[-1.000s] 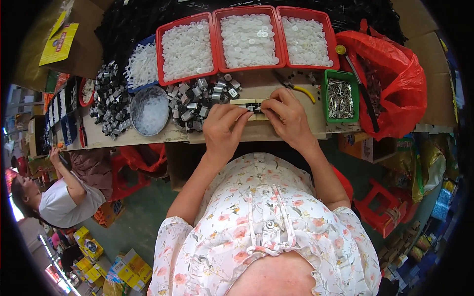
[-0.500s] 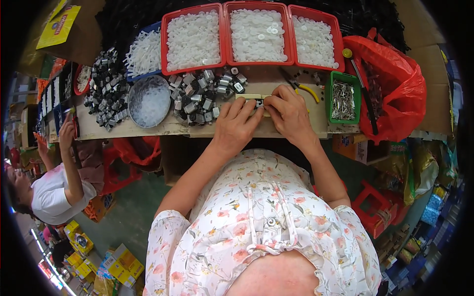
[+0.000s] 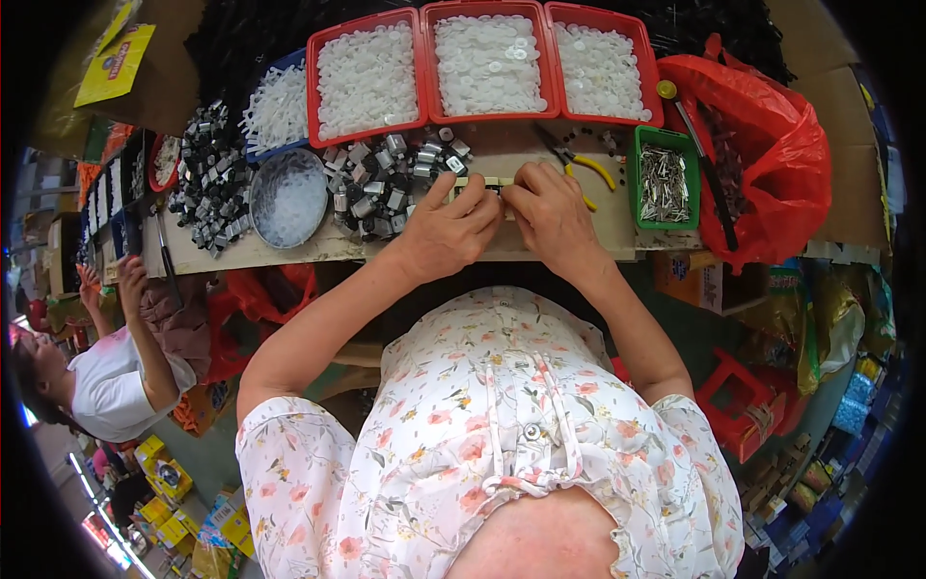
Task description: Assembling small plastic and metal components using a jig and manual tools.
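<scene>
My left hand (image 3: 451,227) and my right hand (image 3: 553,214) meet over a small cream-coloured block (image 3: 494,181) at the bench's front edge. Both hands have bent, closed fingers. The left thumb and forefinger come together at the block, with another finger raised to the left. My right hand pinches right beside them. Whatever small piece lies between the fingertips is hidden. Left of my hands is a pile of small silver and black metal parts (image 3: 371,198). Pliers with yellow handles (image 3: 600,169) lie just beyond my right hand.
Three red trays (image 3: 427,72) of white plastic pieces line the back. A metal bowl (image 3: 255,214) stands left, a green box (image 3: 666,226) of metal pins right, beside a red plastic bag (image 3: 786,169). A co-worker (image 3: 125,381) sits at the left; a red stool (image 3: 738,410) stands lower right.
My left hand has drawn slightly left and nearer, its elbow swinging outward. My right hand stays at the block. The co-worker's raised hand has dropped, and a dark tool now rests by the bench edge.
</scene>
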Action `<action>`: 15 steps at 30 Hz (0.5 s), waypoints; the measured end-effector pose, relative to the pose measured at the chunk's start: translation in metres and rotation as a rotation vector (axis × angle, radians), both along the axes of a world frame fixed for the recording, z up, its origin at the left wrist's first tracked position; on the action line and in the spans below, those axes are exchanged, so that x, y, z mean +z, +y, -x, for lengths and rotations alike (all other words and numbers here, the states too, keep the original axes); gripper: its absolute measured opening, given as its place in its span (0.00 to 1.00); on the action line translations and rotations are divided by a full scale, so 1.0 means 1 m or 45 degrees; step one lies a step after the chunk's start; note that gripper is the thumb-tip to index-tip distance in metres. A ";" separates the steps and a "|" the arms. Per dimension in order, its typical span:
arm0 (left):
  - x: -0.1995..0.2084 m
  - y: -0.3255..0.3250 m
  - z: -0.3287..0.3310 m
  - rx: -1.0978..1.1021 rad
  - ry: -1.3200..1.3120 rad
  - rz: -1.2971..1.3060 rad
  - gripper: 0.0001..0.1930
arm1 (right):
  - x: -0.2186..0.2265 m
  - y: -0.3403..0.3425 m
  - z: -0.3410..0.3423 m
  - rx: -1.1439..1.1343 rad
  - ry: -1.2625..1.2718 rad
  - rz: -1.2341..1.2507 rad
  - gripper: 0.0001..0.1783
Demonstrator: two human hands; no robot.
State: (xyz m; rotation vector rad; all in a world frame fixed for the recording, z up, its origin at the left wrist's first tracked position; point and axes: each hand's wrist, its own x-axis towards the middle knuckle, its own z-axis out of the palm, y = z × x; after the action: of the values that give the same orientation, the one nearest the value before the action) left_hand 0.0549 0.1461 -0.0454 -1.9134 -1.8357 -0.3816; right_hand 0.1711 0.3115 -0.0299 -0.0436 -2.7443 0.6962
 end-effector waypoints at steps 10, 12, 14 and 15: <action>0.001 -0.002 0.000 -0.079 -0.028 0.024 0.11 | 0.006 0.002 -0.003 0.077 -0.051 -0.150 0.08; 0.000 -0.004 -0.002 -0.063 -0.049 0.003 0.11 | 0.010 0.009 -0.009 0.065 -0.032 -0.082 0.08; 0.001 -0.009 -0.005 -0.033 -0.220 0.076 0.14 | 0.015 0.022 -0.017 0.055 -0.020 -0.010 0.08; 0.002 -0.009 -0.005 -0.041 -0.223 0.063 0.14 | 0.020 0.034 -0.025 -0.078 0.027 0.058 0.09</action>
State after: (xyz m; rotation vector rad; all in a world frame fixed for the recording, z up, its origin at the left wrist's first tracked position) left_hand 0.0600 0.1375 -0.0430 -2.0008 -1.9426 -0.5344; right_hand 0.1957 0.3453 -0.0095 -0.1286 -2.6949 0.7380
